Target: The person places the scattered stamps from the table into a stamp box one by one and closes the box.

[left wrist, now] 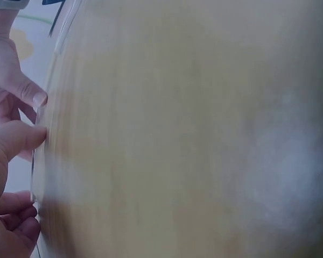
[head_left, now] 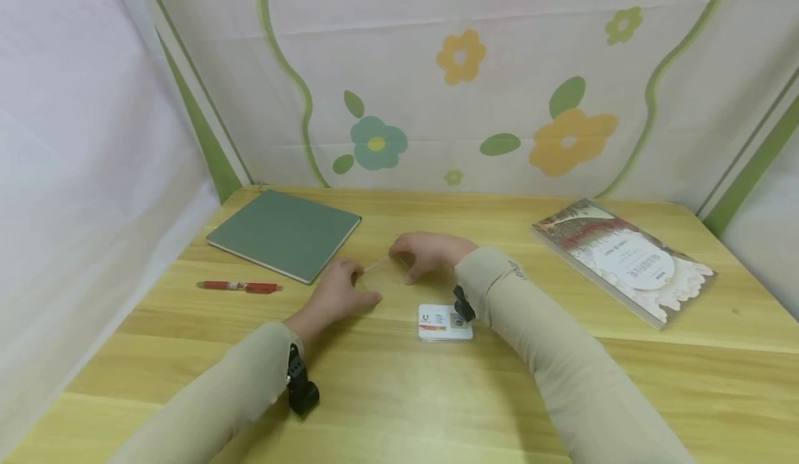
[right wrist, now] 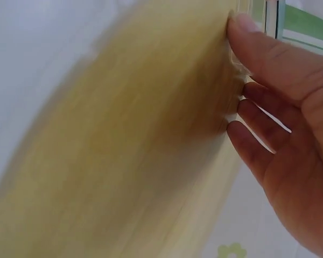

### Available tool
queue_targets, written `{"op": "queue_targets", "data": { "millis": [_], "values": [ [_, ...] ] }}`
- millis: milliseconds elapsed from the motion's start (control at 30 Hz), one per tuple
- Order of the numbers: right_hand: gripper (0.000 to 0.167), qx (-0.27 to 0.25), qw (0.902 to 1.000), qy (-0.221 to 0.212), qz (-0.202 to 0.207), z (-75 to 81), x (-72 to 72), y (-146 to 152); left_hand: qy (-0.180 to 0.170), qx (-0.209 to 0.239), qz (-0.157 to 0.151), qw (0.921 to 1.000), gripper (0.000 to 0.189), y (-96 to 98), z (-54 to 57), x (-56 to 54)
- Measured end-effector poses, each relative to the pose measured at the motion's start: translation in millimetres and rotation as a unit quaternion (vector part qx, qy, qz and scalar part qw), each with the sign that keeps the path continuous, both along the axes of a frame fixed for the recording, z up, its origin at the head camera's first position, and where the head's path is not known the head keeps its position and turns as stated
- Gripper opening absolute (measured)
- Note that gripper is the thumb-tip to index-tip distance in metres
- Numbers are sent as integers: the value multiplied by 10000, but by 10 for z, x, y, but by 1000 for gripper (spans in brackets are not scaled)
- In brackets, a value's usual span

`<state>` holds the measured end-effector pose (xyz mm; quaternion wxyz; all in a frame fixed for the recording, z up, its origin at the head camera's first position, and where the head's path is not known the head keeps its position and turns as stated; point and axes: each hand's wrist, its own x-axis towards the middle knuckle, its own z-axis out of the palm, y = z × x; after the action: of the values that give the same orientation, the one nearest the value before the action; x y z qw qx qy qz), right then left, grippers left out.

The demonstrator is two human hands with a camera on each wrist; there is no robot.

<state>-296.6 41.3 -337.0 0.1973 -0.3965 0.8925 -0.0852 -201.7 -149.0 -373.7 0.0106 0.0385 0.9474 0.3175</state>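
In the head view my left hand [head_left: 342, 290] and right hand [head_left: 433, 250] face each other low over the wooden table. Between them is a thin, clear plastic sleeve [head_left: 373, 265], mostly see-through against the wood. My left thumb and fingertips pinch its edge, which shows as a pale strip in the left wrist view. On its other side, the thumb and fingers of my right hand [right wrist: 290, 102] grip it, with the clear rim [right wrist: 238, 56] beside the thumb. A white printed card [head_left: 433, 317] lies just below my right wrist, partly overlapped by the black wrist strap.
A green notebook [head_left: 284, 232] lies at the back left, with a red pen [head_left: 240, 286] in front of it. On the right, a book with a patterned cover [head_left: 630, 259] lies at an angle. White floral curtain [head_left: 424, 103] hangs behind the wooden table [head_left: 399, 394].
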Motion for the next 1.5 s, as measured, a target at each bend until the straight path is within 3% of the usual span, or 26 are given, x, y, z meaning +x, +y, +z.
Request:
{"op": "queue_targets", "data": {
  "millis": [333,600,867,1100,1267,1500],
  "values": [
    [65,-292,9996,-42,23,67,11,73,151,76,-83,9998,54,4,50,-13],
    [69,-586,9981,-64,-197,116,19,138,316,117,-172,9993,51,-6,95,-12],
    [65,-1156,9932,-91,-144,175,80,255,335,309,-248,9987,63,11,191,57],
    [55,-1712,9852,-43,36,183,140,382,489,542,-459,9963,60,42,262,84],
    [53,-2115,9772,171,41,164,248,493,719,894,-728,9907,60,97,302,147],
    [57,-2381,9698,458,-272,153,476,627,1185,912,-1094,9827,59,153,319,217]
  ]
}}
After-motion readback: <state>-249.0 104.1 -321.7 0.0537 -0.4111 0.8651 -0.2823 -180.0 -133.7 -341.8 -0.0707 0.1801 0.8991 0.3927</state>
